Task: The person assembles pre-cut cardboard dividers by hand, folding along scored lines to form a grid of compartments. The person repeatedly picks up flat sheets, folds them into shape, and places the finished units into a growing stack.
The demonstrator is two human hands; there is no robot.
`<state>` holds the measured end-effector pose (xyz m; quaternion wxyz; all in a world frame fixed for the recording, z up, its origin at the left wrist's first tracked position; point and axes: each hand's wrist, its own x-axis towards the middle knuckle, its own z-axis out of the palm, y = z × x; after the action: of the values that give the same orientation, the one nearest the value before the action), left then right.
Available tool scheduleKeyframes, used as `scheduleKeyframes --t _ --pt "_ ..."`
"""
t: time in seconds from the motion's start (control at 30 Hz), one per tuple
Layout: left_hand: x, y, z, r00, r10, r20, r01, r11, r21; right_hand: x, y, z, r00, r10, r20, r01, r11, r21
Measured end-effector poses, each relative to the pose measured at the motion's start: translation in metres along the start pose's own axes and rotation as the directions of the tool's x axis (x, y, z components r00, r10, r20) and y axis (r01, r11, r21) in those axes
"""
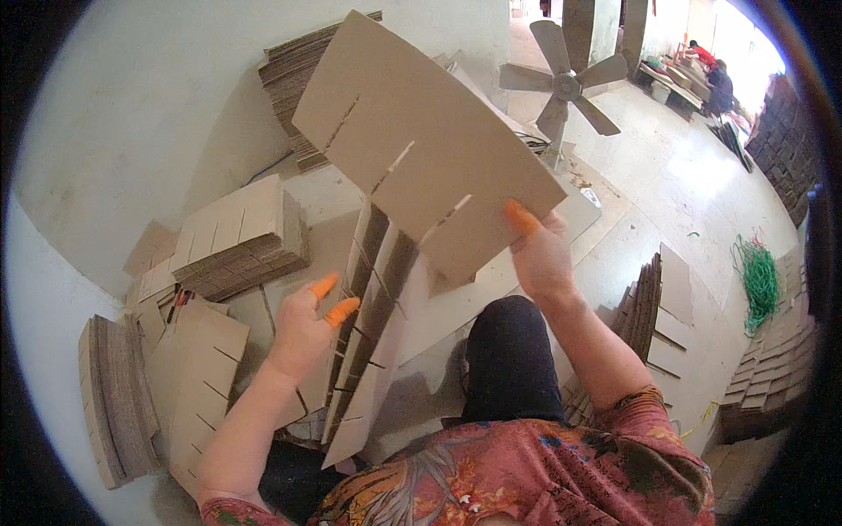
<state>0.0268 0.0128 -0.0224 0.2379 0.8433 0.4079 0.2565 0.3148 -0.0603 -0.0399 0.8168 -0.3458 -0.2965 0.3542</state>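
Note:
My right hand (pixel 543 256) grips a brown cardboard sheet (pixel 454 125) near its lower right corner, the thumb on its face in an orange finger cot. Slits run partway in from the sheet's lower left edge, and it is held tilted in the air. Below it, several long slotted cardboard strips (pixel 375 388) stand on edge, roughly parallel, with short cross slits. Beside these strips is my left hand (pixel 296 335), its thumb and a finger spread, both in orange cots, with nothing seen between them. Whether a fingertip touches the nearest strip is unclear.
A stack of slotted cardboard (pixel 230 230) lies at left, with more stacks by the wall (pixel 118 401) and behind (pixel 289 85). A floor fan (pixel 566 85) stands ahead. At right are fanned cardboard pieces (pixel 671 315) and green strapping (pixel 756 286). People (pixel 717 85) sit far off.

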Motion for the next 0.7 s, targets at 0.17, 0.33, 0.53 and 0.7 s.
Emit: scheduleKeyframes --t 0.17,0.33,0.53,0.7 --pt "-0.006 -0.012 -0.019 0.94 -0.295 0.171 0.292 0.955 0.045 0.001 -0.02 -0.025 0.996 -0.079 0.045 0.088 0.964 -0.25" --pt "-0.023 -0.024 -0.046 0.958 -0.262 0.117 0.249 0.962 0.113 -0.007 -0.027 -0.034 0.973 -0.182 0.142 0.229 0.849 -0.476" --pt "-0.034 -0.043 -0.049 0.983 -0.182 0.035 0.172 0.968 0.182 -0.019 -0.045 -0.026 0.975 -0.143 0.17 0.219 0.734 -0.643" --pt "-0.036 -0.041 -0.044 0.995 -0.099 -0.002 0.098 0.977 0.188 -0.022 -0.051 -0.026 0.95 -0.16 0.269 0.304 0.671 -0.676"
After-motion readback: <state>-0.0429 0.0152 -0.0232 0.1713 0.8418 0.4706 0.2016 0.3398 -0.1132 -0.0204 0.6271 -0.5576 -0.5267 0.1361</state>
